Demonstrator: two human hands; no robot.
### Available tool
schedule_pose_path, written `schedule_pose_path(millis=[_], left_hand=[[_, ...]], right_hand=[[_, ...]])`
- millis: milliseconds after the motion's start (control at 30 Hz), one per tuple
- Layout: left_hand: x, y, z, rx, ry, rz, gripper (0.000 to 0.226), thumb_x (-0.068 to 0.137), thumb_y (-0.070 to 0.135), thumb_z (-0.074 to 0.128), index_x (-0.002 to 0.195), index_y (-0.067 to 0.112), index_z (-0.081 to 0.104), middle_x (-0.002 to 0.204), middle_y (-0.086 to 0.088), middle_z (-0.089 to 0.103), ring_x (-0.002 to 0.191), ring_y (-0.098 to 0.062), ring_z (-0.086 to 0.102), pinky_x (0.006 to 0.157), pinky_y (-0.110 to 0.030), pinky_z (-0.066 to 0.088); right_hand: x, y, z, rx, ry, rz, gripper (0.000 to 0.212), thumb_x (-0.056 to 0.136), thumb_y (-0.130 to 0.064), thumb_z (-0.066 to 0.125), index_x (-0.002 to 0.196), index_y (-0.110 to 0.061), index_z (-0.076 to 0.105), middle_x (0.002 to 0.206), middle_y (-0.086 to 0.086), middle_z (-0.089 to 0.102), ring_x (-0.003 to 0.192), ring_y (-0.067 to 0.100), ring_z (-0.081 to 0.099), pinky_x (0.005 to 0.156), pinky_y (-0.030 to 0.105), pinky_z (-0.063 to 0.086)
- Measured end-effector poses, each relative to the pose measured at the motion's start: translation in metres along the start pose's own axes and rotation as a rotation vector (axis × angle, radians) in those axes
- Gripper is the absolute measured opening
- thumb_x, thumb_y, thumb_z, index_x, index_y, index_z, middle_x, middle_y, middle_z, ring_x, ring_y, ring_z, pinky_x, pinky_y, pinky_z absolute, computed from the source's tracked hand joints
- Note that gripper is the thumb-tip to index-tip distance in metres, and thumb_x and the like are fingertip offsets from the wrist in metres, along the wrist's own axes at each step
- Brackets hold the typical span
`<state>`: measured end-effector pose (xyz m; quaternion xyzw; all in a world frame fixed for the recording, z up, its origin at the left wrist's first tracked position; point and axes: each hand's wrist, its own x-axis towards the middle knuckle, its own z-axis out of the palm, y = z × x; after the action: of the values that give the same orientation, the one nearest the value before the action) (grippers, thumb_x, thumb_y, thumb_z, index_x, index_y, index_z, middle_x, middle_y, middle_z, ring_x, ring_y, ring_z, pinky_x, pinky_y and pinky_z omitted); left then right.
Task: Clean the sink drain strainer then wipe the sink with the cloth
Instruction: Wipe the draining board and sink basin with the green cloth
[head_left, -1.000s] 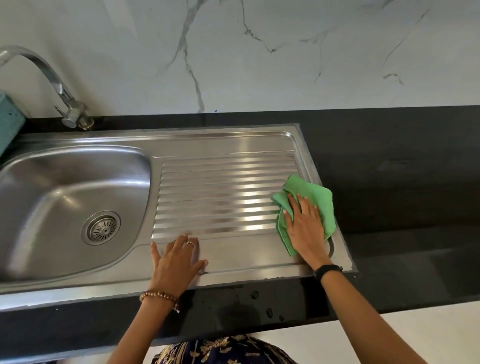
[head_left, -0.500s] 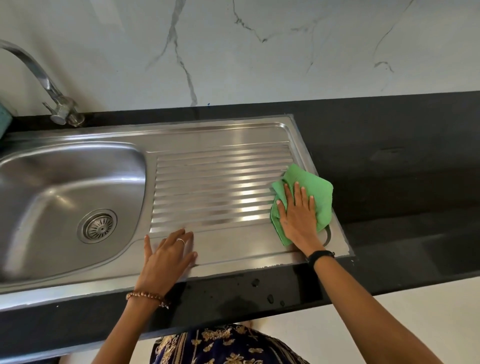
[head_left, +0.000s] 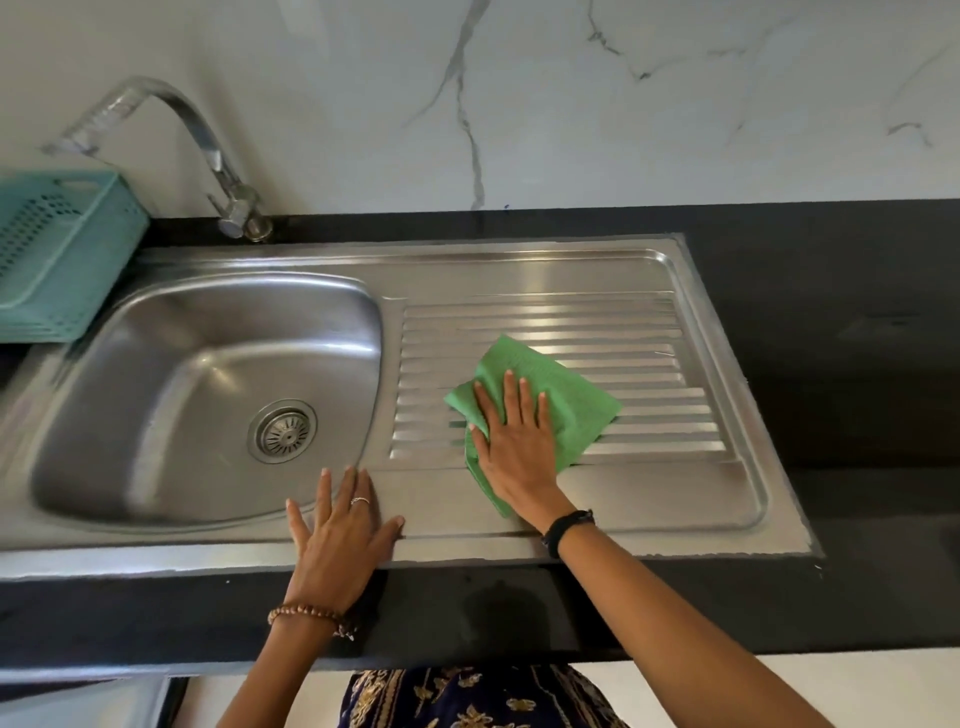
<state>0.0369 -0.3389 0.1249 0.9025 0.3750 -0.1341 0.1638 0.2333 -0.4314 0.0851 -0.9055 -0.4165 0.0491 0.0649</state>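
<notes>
Two stages: strainer (head_left: 282, 431) sits seated in the drain, apparently done; right hand (head_left: 514, 441), flat and spread, presses cloth (head_left: 540, 395) on the drainboard (head_left: 649, 332), basin (head_left: 182, 389) wiping judged outstanding.

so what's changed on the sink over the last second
The right hand has slid the green cloth leftward along the ribbed drainboard, from its right edge to the middle, palm pressed flat on it throughout. The left hand stayed flat on the sink's front rim, and the drain strainer stayed seated in the basin. The camera view also shifted, bringing a teal basket into view.
</notes>
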Motion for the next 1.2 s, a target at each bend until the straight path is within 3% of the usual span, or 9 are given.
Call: schedule_pose_path(millis=[333, 467, 633, 733, 833, 1033, 1200], left_hand=[[-0.001, -0.031, -0.003, 0.038, 0.006, 0.029, 0.077, 0.088, 0.062, 0.027, 0.146, 0.014, 0.011, 0.158, -0.001, 0.000, 0.140, -0.014, -0.022, 0.110, -0.053, -0.015], [-0.003, -0.043, -0.005, 0.058, -0.027, 0.057, 0.074, 0.087, 0.064, 0.023, 0.144, 0.016, 0.022, 0.157, 0.003, 0.007, 0.143, -0.016, -0.016, 0.110, -0.055, -0.014], [-0.004, -0.046, -0.008, 0.086, 0.006, 0.106, 0.075, 0.087, 0.063, 0.022, 0.145, 0.016, 0.018, 0.157, 0.002, 0.013, 0.145, -0.015, -0.004, 0.111, -0.055, -0.012], [-0.007, -0.042, -0.009, 0.110, 0.046, 0.094, 0.070, 0.089, 0.060, 0.023, 0.144, 0.017, 0.021, 0.156, 0.002, 0.018, 0.145, -0.015, 0.006, 0.105, -0.056, -0.022], [-0.015, -0.033, -0.008, 0.060, 0.091, 0.056, 0.059, 0.092, 0.051, 0.029, 0.141, 0.018, 0.031, 0.153, 0.002, 0.025, 0.144, -0.015, 0.013, 0.099, -0.055, -0.032], [-0.037, -0.014, -0.002, -0.036, 0.190, 0.011, 0.042, 0.095, 0.040, 0.034, 0.131, 0.024, 0.049, 0.146, 0.008, 0.040, 0.141, -0.011, 0.023, 0.101, -0.054, -0.031], [-0.041, 0.012, 0.009, -0.105, 0.204, 0.054, 0.038, 0.095, 0.039, 0.037, 0.129, 0.028, 0.050, 0.148, 0.007, 0.037, 0.141, -0.010, 0.021, 0.107, -0.052, -0.023]], right_hand=[[0.040, -0.121, 0.016, -0.004, -0.019, -0.170, 0.055, 0.098, -0.044, 0.022, 0.148, -0.020, 0.022, 0.156, 0.023, 0.004, 0.144, 0.040, 0.002, 0.116, 0.057, -0.003], [0.040, -0.133, 0.017, -0.035, -0.034, -0.175, 0.054, 0.098, -0.044, 0.023, 0.145, -0.018, 0.030, 0.156, 0.023, 0.008, 0.144, 0.040, 0.005, 0.116, 0.057, -0.002], [0.033, -0.136, 0.016, -0.032, -0.066, -0.242, 0.053, 0.098, -0.045, 0.025, 0.143, -0.018, 0.036, 0.156, 0.020, 0.015, 0.145, 0.037, 0.007, 0.116, 0.054, -0.005], [0.027, -0.135, 0.015, -0.070, -0.095, -0.337, 0.055, 0.099, -0.047, 0.020, 0.145, -0.019, 0.031, 0.155, 0.015, 0.023, 0.145, 0.033, 0.010, 0.117, 0.054, -0.003], [0.018, -0.129, 0.015, -0.082, -0.129, -0.450, 0.057, 0.099, -0.049, 0.016, 0.148, -0.021, 0.019, 0.157, 0.012, 0.019, 0.147, 0.028, 0.007, 0.118, 0.052, -0.002], [-0.009, -0.102, 0.011, 0.000, -0.144, -0.508, 0.056, 0.100, -0.046, 0.018, 0.149, -0.021, 0.011, 0.159, 0.006, 0.006, 0.147, 0.022, -0.002, 0.119, 0.047, -0.006], [-0.031, -0.046, 0.003, 0.035, -0.154, -0.419, 0.056, 0.101, -0.041, 0.024, 0.150, -0.025, 0.004, 0.160, 0.001, -0.004, 0.146, 0.022, -0.008, 0.118, 0.044, -0.009]])
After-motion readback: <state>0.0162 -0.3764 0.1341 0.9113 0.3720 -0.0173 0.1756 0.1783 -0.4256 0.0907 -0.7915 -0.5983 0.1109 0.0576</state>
